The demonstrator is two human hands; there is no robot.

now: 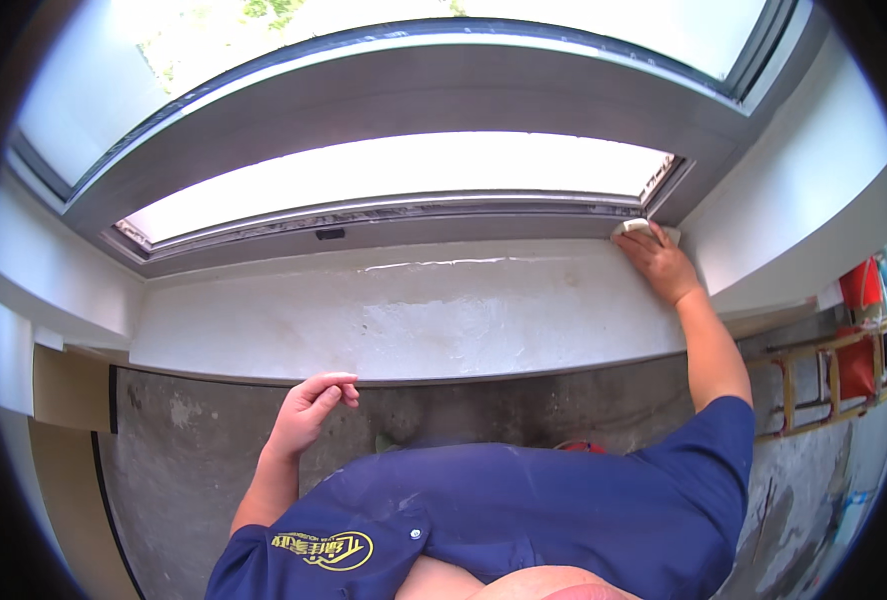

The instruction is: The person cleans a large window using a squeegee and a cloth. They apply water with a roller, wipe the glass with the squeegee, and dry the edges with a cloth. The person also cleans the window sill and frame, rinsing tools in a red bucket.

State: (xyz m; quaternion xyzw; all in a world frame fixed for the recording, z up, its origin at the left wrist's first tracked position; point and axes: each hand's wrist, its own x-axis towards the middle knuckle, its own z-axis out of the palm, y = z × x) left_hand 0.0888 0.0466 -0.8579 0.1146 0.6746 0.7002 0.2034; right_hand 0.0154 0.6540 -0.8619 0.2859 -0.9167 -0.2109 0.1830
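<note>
At the far right end of the windowsill (pixel 533 300), my right hand (pixel 661 262) presses a white sponge or folded cloth (pixel 633 225) against the corner under the grey window frame (pixel 488 229). Its fingers lie over the pad and hide part of it. The pale sill has a wet, shiny patch (pixel 443 322) in its middle, and a thin line of water (pixel 443 262) runs nearer the frame. My left hand (pixel 316 409) hovers by the sill's front edge, its fingers loosely curled together and nothing seen in it.
A small dark fitting (pixel 330 234) sits on the lower frame. Behind my right arm, a yellowish ladder (pixel 833 382) stands near a red bucket (pixel 860 283). Part of a red object (pixel 584 447) shows past my blue shirt (pixel 526 502). Brown panels (pixel 72 390) line the left side above the concrete floor (pixel 188 457).
</note>
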